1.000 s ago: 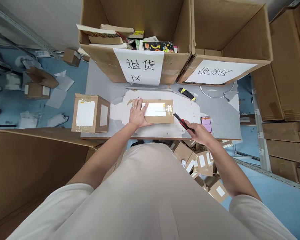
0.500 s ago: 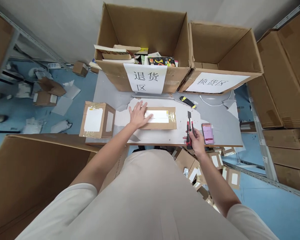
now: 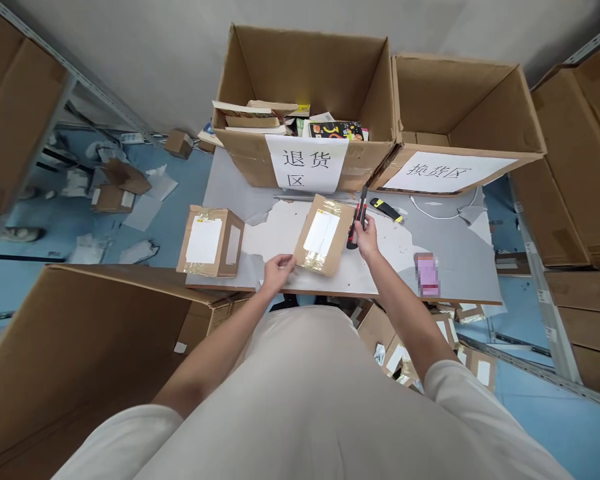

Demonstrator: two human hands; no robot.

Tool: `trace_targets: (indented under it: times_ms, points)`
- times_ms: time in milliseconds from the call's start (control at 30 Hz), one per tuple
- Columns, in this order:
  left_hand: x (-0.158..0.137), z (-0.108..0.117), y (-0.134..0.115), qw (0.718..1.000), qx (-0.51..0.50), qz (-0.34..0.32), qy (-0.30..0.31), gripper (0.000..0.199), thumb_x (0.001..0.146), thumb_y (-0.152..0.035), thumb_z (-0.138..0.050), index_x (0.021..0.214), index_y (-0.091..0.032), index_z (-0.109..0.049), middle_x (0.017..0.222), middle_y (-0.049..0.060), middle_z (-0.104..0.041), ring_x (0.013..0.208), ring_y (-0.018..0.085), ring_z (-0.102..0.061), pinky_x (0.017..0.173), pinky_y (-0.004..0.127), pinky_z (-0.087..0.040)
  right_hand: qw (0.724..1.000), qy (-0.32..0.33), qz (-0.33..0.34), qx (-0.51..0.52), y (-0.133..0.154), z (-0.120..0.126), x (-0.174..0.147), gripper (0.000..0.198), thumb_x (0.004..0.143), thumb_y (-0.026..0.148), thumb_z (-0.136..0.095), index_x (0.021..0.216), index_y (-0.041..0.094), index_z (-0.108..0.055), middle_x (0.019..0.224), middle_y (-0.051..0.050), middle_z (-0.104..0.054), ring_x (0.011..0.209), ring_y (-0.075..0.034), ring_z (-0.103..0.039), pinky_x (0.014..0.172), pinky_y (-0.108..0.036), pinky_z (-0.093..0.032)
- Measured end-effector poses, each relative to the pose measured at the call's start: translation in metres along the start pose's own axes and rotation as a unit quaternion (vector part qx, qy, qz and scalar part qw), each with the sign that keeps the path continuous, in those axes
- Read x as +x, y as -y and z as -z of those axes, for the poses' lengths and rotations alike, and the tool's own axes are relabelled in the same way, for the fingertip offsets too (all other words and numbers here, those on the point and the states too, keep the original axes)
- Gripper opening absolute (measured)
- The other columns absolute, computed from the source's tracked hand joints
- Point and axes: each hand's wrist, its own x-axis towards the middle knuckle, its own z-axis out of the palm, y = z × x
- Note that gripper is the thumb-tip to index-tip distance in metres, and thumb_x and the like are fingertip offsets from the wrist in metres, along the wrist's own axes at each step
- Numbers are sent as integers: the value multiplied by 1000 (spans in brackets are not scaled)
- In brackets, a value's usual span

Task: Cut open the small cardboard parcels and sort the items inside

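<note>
A small taped cardboard box (image 3: 339,241) with a white label is turned at an angle over the table. My left hand (image 3: 279,272) pinches its lower left corner. In my right hand (image 3: 368,240) is a red and black utility knife (image 3: 358,223), its dark end pointing away from me, close beside the box's right edge. A second, yellow and black utility knife (image 3: 387,210) lies just beyond my right hand. To the left stands a larger taped box (image 3: 233,250) with white labels, apart from my left hand.
Two big open cartons stand at the back: a carton holding books (image 3: 240,157) and a carton with a paper sign (image 3: 527,163). A phone (image 3: 427,274) lies at the table's right. A large open carton (image 3: 105,320) is at lower left. Boxes litter the floor.
The small box has been turned from lying lengthwise to an angled position. My left hand moved from its top to its lower left corner. My right hand brought the knife up and left beside it.
</note>
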Motion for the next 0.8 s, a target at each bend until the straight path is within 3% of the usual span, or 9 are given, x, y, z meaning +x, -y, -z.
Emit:
trace_targets:
  times_ms: [167,300,467,533,600,700,800]
  points:
    - [-21,-16,11,1000,1,5,-4,43,70,-50,-69,93,-14,-68,82,9,-71,81,21,-69,76,35,-56,1000,5,7,-28,-1,-6,-3,47,78,41,-58,118,22,-43,101,-3,-65,82,-13,-62,76,-30,-52]
    - [-6,-11,-7,996,86,-6,4,36,71,-41,-69,96,-15,-67,93,10,-71,88,22,-67,81,36,-54,1000,9,-22,11,4,10,-33,43,77,43,-60,113,22,-47,104,-3,-63,76,-11,-62,72,-32,-55]
    - [69,-20,-60,975,190,-109,31,55,78,-40,-62,127,-18,-54,132,14,-55,112,25,-59,91,39,-50,981,3,-159,113,-4,30,-113,37,75,48,-66,98,24,-49,105,0,-62,73,-12,-63,64,-33,-58]
    - [106,-32,-82,959,217,-168,64,62,79,-39,-61,136,-20,-46,144,14,-43,126,26,-48,101,41,-44,962,16,-217,163,-8,27,-142,38,77,49,-66,101,27,-48,111,0,-62,79,-14,-67,65,-36,-59]
    - [136,-45,-99,945,243,-190,108,61,77,-34,-62,135,-20,-47,146,12,-42,136,27,-37,109,42,-35,944,18,-253,211,-10,18,-160,39,77,49,-67,105,30,-46,115,1,-61,84,-16,-68,68,-38,-60]
    - [158,-57,-106,945,234,-165,159,51,76,-28,-60,125,-20,-53,133,10,-55,123,24,-51,104,39,-40,935,-13,-257,243,-8,6,-164,39,78,47,-67,105,30,-45,110,1,-65,79,-15,-69,71,-39,-59]
    - [150,-47,-96,961,213,-148,95,38,75,-29,-60,112,-20,-56,116,8,-64,103,21,-60,92,37,-46,950,-60,-206,228,-5,9,-146,36,78,44,-66,103,28,-46,104,2,-66,72,-12,-67,74,-36,-58]
